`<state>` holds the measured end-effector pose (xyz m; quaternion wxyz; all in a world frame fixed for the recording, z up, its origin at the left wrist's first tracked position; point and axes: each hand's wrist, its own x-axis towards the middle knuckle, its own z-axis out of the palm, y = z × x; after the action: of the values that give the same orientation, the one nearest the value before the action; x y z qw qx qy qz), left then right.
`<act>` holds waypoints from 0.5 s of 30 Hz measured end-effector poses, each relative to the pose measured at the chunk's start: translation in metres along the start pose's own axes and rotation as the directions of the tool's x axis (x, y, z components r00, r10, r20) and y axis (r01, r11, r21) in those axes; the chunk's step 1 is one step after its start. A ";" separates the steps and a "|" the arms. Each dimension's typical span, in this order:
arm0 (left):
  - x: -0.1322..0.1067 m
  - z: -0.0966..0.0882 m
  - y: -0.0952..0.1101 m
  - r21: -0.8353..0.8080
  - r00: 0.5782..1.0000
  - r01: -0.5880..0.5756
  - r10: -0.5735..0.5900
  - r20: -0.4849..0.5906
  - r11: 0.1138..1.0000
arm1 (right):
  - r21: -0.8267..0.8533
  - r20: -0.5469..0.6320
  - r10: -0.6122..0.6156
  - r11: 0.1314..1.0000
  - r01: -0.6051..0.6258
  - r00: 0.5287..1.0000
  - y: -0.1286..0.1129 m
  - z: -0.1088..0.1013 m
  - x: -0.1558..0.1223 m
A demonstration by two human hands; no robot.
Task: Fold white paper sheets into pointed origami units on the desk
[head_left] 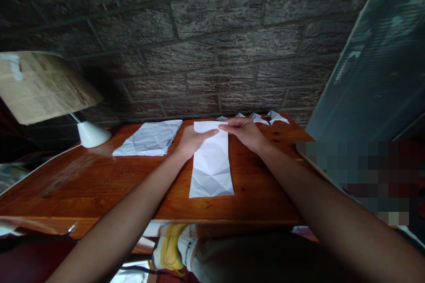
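Note:
A long creased strip of white paper (211, 163) lies lengthwise on the wooden table (99, 185), folded in half along its length. My left hand (192, 140) rests on its far left edge, fingers pressed flat against the sheet. My right hand (241, 131) lies over the far right corner, fingertips pressing down on the paper's top edge. The fingertips of both hands nearly meet at the paper's far end.
A second crumpled white sheet (150, 138) lies flat to the left. Several small folded paper pieces (265, 118) sit along the table's back edge by the stone wall. A white lamp base (93, 134) with a paper-covered shade (43, 84) stands at the left.

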<state>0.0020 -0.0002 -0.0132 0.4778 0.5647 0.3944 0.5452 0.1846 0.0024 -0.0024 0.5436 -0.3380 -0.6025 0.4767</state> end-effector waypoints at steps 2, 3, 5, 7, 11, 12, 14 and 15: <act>0.001 0.000 0.000 0.001 1.000 0.002 -0.002 -0.004 1.000 | 0.001 -0.004 0.008 1.000 -0.008 1.000 -0.001 0.000 0.000; 0.001 0.000 0.000 0.001 1.000 0.004 -0.004 -0.007 1.000 | 0.000 -0.004 0.012 1.000 -0.012 1.000 -0.001 0.001 0.000; 0.001 0.000 0.001 -0.002 1.000 0.006 -0.006 -0.014 1.000 | -0.003 0.000 0.017 1.000 -0.017 1.000 -0.003 0.001 -0.001; 0.001 0.000 0.001 -0.013 1.000 0.007 -0.007 -0.017 1.000 | -0.002 0.007 0.016 1.000 -0.016 1.000 -0.004 0.001 -0.001; -0.002 0.001 0.003 -0.037 1.000 0.001 -0.001 0.010 0.999 | -0.001 -0.001 0.007 1.000 -0.007 1.000 -0.004 0.001 -0.001; -0.003 0.001 0.003 -0.039 1.000 0.001 0.000 0.019 0.999 | -0.003 -0.006 0.009 1.000 -0.009 1.000 -0.004 0.001 -0.001; -0.004 0.001 0.004 -0.035 1.000 0.001 0.000 0.028 0.999 | -0.012 -0.009 0.014 1.000 -0.014 1.000 -0.003 0.001 -0.001; -0.004 0.001 0.004 -0.030 1.000 -0.001 0.002 0.030 1.000 | -0.019 -0.008 0.015 1.000 -0.015 1.000 -0.003 0.001 -0.001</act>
<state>0.0024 -0.0052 -0.0103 0.4917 0.5660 0.3786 0.5427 0.1841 0.0007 0.0002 0.5394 -0.3495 -0.6022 0.4736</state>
